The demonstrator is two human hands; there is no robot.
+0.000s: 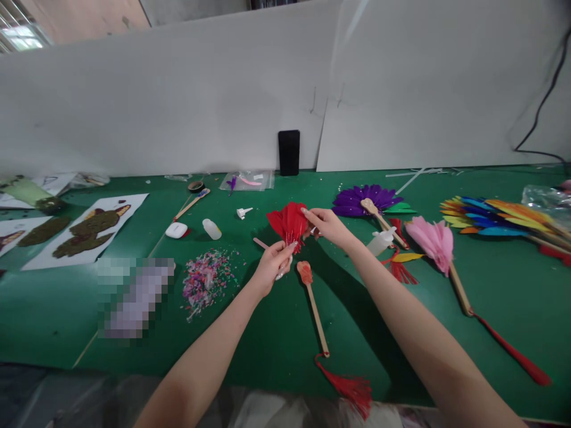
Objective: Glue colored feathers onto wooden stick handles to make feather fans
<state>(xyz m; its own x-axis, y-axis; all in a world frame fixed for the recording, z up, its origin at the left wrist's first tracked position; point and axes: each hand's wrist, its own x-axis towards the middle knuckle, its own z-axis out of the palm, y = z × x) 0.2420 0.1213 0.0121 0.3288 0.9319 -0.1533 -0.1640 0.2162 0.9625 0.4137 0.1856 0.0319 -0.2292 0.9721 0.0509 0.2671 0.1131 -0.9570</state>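
Note:
My left hand pinches the lower end of a bunch of red feathers, fanned out above the table. The fingers of my right hand close on the right side of the same bunch, near the quills. Just below my hands lies a wooden fan handle, its rounded head coated in something reddish. A red tassel hangs from its lower end toward the table's front edge. Left of my left hand, a thin pink stick is partly hidden.
Finished-looking feather fans in purple, pink and mixed colours lie right, near a glue bottle. Leftward are colourful bits, a small white bottle and pictures. A black phone leans on the back wall.

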